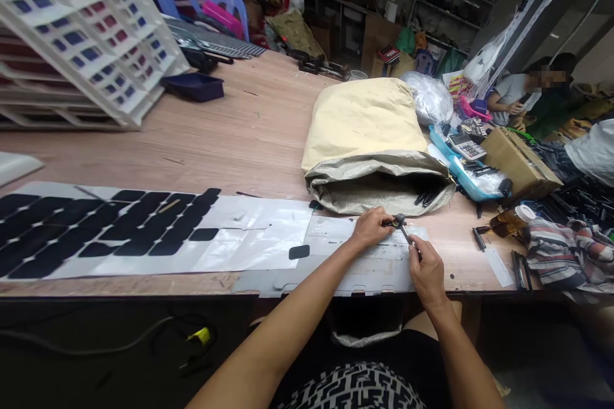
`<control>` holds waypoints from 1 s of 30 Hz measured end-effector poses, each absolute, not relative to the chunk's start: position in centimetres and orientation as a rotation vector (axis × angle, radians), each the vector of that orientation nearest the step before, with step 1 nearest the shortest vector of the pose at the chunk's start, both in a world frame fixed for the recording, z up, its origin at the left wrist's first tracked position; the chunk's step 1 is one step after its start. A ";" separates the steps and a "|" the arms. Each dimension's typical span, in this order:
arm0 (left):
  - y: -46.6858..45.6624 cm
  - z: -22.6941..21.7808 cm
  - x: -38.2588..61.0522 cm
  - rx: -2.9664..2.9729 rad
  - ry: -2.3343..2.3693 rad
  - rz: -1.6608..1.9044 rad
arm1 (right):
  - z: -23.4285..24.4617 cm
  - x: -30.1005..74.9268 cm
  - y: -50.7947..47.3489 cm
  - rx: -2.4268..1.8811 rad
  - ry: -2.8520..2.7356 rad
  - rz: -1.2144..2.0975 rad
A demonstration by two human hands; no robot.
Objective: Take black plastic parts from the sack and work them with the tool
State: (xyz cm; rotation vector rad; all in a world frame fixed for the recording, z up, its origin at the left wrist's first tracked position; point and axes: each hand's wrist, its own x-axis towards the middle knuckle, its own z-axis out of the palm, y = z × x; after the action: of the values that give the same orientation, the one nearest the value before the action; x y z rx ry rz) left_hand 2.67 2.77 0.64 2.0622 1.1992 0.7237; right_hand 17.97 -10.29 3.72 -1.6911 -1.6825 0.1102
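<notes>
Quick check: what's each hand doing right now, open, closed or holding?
Left hand: closed, pinching a small dark piece.
Right hand: closed, holding a metal tool.

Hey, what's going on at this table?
Someone is working at the table with bare hands. The right hand grips a metal tool by its handle, its rounded head at a small dark piece held in the left hand. Just beyond, a yellowish sack lies with its mouth open toward the person. To the left, flat black pieces with rounded corners lie on a white sheet, many in rows.
</notes>
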 end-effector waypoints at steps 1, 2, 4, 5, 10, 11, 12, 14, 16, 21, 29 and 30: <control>2.7 0.8 2.7 2.057 1.204 0.722 | 3.6 18.1 -10.1 -1.701 -1.683 0.109; 2.7 0.9 2.7 2.051 1.206 0.722 | 3.5 18.4 -9.9 -1.710 -1.677 0.098; 2.6 1.1 2.6 2.042 1.204 0.731 | 3.6 19.4 -9.1 -1.752 -1.649 0.030; 2.5 1.1 2.6 2.039 1.203 0.735 | 3.6 20.1 -8.7 -1.790 -1.633 -0.029; 2.7 0.7 2.7 2.049 1.195 0.751 | 2.8 23.4 -6.4 -2.029 -1.626 -0.381; 2.8 0.6 2.7 2.059 1.186 0.758 | 2.5 23.8 -6.1 -2.058 -1.642 -0.430; 2.9 0.6 2.7 2.068 1.175 0.767 | 2.1 24.1 -5.9 -2.077 -1.657 -0.471; 2.7 1.0 2.6 2.075 1.149 0.801 | 1.5 24.3 -5.8 -2.095 -1.673 -0.527; 1.5 1.9 2.2 2.087 1.085 0.873 | 1.1 24.3 -5.8 -2.100 -1.682 -0.545; -6.7 3.9 -0.2 2.123 0.532 0.884 | 1.2 24.1 -5.9 -2.110 -1.686 -0.534; -13.9 -5.4 -2.4 2.018 0.925 0.060 | 1.5 23.8 -5.9 -2.118 -1.704 -0.579; -13.7 -7.0 -2.2 1.974 1.001 -0.033 | 1.4 23.9 -5.9 -2.117 -1.702 -0.591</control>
State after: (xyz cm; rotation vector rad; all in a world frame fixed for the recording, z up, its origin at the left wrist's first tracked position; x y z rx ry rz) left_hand -2.24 -13.68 -7.02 1.9738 1.0009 -0.0328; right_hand 23.86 -5.92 1.41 -2.1166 -1.7019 -0.5914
